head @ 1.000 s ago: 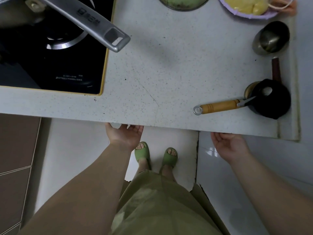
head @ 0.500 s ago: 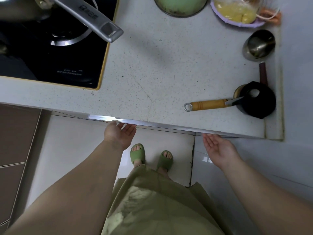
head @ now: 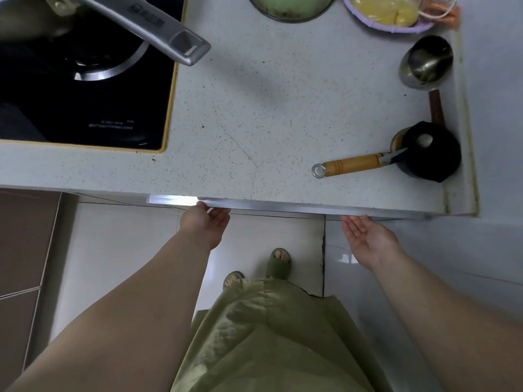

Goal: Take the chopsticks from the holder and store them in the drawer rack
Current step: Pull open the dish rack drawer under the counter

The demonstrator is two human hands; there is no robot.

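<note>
A thin shiny metal edge of the drawer (head: 283, 206) sticks out a little from under the front of the speckled white countertop (head: 283, 108). My left hand (head: 205, 226) is palm up, with its fingertips touching the left part of that edge. Further right, my right hand (head: 368, 239) is also palm up with its fingers spread, and its tips reach the edge from below. Neither hand holds anything. No chopsticks, holder or drawer rack are in view.
A black glass stove (head: 85, 94) with a grey pan handle (head: 158, 29) fills the left. At the counter's right stand a black pot (head: 430, 154) with a wooden handle (head: 351, 165) and a steel cup (head: 427, 62). Two bowls sit at the top. My slippered feet (head: 278, 263) stand on white floor tiles.
The metal drawer edge, hidden a second ago, has slid out from under the counter. Both hands moved back with it, and one foot has stepped back.
</note>
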